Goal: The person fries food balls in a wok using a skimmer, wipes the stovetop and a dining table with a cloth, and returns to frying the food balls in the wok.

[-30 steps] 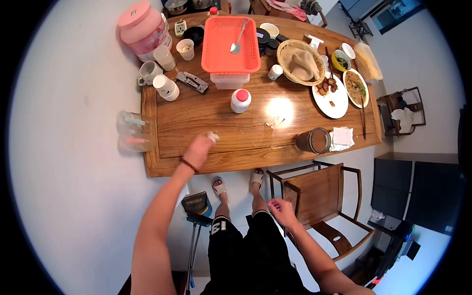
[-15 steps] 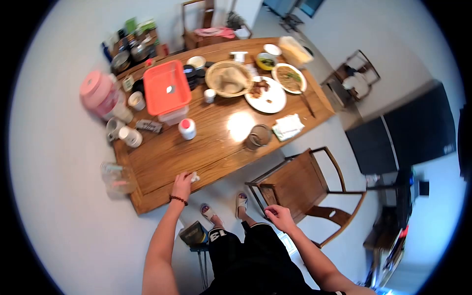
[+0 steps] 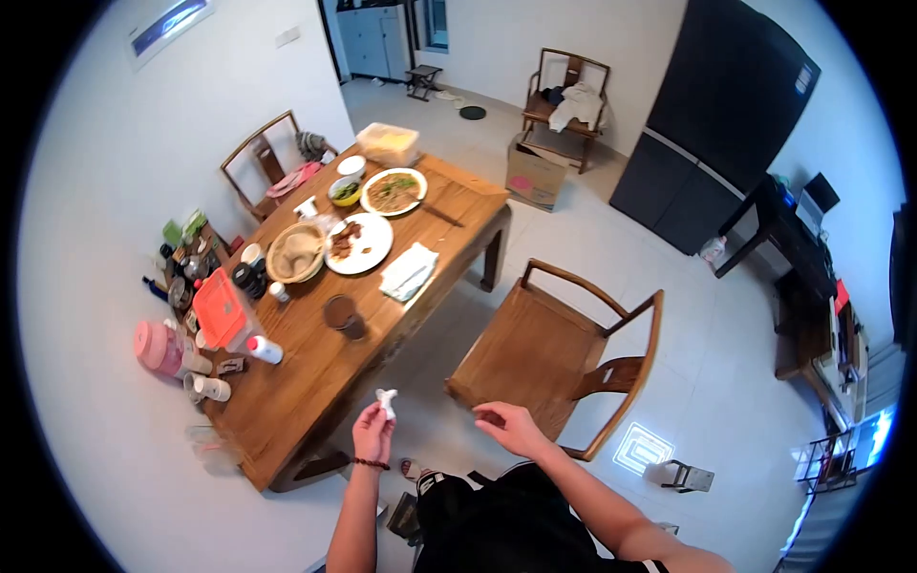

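My left hand (image 3: 373, 434), with a dark red bead bracelet at the wrist, pinches a crumpled white tissue (image 3: 386, 401). It is in the air just off the near edge of the wooden table (image 3: 296, 420). My right hand (image 3: 512, 430) holds nothing; its fingers are loosely bent and apart. It hovers by the front corner of the wooden armchair (image 3: 535, 344), and I cannot tell whether it touches the seat. Below my left hand, near my feet, a dark dustpan (image 3: 405, 519) is partly in view.
On the table are a brown cup (image 3: 345, 317), a packet of tissues (image 3: 411, 272), a white plate with food scraps (image 3: 368, 250), a woven basket (image 3: 295, 253), a red-lidded container (image 3: 222, 310) and a white bottle (image 3: 266, 350). A cardboard box (image 3: 535, 174) and a black fridge (image 3: 712, 124) stand beyond.
My left hand has lifted off the table with the tissue and moved past its edge. My view has swung right and up, showing more of the room. My right hand remains beside the armchair.
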The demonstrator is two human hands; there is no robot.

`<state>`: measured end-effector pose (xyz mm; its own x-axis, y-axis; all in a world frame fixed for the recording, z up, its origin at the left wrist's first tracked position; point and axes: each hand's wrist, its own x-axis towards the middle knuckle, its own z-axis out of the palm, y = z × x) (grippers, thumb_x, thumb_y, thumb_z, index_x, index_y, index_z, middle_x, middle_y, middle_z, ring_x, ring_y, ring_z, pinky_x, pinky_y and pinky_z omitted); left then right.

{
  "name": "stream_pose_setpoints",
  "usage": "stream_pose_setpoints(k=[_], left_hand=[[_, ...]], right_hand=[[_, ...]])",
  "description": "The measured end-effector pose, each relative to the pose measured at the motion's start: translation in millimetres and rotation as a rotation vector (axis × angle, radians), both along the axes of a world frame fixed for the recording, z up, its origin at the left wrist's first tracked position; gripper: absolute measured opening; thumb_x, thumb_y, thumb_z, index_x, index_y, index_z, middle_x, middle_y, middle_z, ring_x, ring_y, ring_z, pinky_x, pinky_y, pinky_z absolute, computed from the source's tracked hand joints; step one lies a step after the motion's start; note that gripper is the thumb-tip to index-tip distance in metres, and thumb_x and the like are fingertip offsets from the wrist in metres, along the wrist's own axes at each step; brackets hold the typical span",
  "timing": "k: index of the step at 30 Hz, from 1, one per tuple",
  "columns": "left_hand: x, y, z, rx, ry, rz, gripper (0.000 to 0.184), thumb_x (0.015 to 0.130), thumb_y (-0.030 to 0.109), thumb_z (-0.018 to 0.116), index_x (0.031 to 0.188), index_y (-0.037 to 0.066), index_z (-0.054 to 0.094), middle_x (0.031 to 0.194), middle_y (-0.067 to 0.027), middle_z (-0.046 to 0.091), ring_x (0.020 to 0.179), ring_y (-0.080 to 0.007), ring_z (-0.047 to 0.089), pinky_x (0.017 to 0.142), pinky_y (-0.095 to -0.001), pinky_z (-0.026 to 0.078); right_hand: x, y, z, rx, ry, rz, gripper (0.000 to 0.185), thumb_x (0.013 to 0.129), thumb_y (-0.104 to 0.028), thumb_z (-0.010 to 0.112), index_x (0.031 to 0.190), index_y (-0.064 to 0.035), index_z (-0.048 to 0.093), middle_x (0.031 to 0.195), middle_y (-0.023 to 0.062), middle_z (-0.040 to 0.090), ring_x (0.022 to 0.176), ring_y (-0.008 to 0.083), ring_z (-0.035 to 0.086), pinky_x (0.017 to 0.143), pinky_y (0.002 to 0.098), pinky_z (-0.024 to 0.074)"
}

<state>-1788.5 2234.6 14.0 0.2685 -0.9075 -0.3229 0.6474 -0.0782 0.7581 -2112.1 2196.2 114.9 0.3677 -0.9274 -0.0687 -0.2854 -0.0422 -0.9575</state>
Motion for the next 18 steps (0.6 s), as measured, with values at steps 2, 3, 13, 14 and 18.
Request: stream_pose_setpoints(k=[2, 3, 13, 14, 18], left_hand=[[-105.6, -3.9, 48.0, -0.045, 0.033, -0.126, 0.022, 0.098, 0.002, 0.062, 0.12, 0.0, 0.063, 0.108, -0.0092, 0.069, 0.093, -0.0182, 0.067, 0.083, -0.0329, 0.056], [-157.0, -6.1, 64.0, -0.014, 0.015, -0.172, 0.022, 0.098, 0.002, 0.062, 0.12, 0.0, 0.063, 0.108, -0.0088, 0.069, 0.093, -0.0176, 0.067, 0.084, -0.033, 0.056], [-554.0, -62.6, 144.6, -0.06, 0.117, -0.91, 0.023, 0.097, 0.004, 0.065, 0.12, 0.002, 0.062, 0.112, -0.0075, 0.067, 0.103, -0.015, 0.065, 0.092, -0.0304, 0.055], [-586.5, -64.5, 142.0, -0.055, 0.136, -0.964, 0.023, 0.097, 0.004, 0.065, 0.12, 0.002, 0.062, 0.112, -0.0075, 0.067, 0.103, -0.015, 0.065, 0.092, -0.0304, 0.055], [-701.8, -73.5, 128.8, 0.014, 0.132, -1.135, 0.021, 0.099, 0.005, 0.063, 0.119, 0.001, 0.061, 0.116, -0.0094, 0.065, 0.106, -0.0176, 0.065, 0.097, -0.0341, 0.055]], right_hand=[[-61.8, -2.4, 23.2, -0.004, 0.003, 0.057, 0.048, 0.088, -0.02, 0.077, 0.13, -0.0045, 0.061, 0.117, 0.0135, 0.068, 0.095, 0.0204, 0.067, 0.084, 0.0329, 0.0549], [-90.1, -2.1, 47.5, -0.124, -0.03, 0.048, 0.058, 0.086, -0.022, 0.079, 0.137, -0.0048, 0.056, 0.127, 0.0147, 0.063, 0.103, 0.0226, 0.065, 0.088, 0.0337, 0.0543], [-402.7, 32.7, 100.7, -0.416, 0.198, -0.481, 0.057, 0.081, -0.008, 0.08, 0.133, -0.0036, 0.059, 0.127, 0.0162, 0.064, 0.108, 0.0313, 0.067, 0.092, 0.0374, 0.056], [-430.3, 37.9, 96.5, -0.406, 0.225, -0.531, 0.057, 0.081, -0.008, 0.08, 0.133, -0.0036, 0.059, 0.127, 0.0162, 0.064, 0.108, 0.0313, 0.067, 0.092, 0.0374, 0.056], [-529.6, 48.9, 85.2, -0.354, 0.257, -0.731, 0.047, 0.079, -0.006, 0.08, 0.124, -0.0054, 0.067, 0.112, 0.012, 0.07, 0.095, 0.0246, 0.071, 0.084, 0.0337, 0.0575]])
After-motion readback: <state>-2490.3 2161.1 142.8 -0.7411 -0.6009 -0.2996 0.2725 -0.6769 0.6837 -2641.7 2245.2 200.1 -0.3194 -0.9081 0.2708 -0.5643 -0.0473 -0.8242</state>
